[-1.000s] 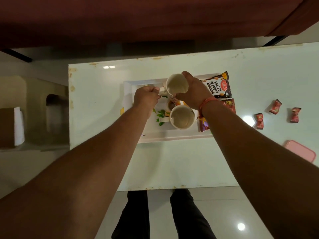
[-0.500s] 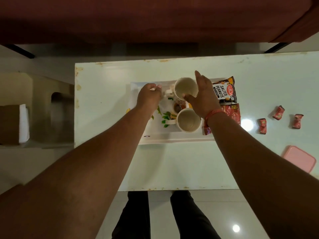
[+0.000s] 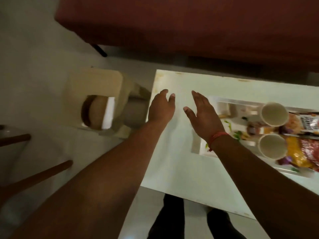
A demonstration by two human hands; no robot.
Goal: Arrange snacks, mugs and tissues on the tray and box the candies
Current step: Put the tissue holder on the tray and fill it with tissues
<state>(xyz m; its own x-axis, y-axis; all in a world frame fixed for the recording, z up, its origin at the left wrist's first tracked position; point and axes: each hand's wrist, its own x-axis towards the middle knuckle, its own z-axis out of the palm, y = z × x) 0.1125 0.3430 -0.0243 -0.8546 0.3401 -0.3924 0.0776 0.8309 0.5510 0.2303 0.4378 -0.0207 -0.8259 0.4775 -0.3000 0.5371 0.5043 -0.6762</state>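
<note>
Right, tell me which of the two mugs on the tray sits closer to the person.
The lower mug, beside the red and yellow snack packet. The other mug stands farther up the tray, by the peanuts packet.
</note>
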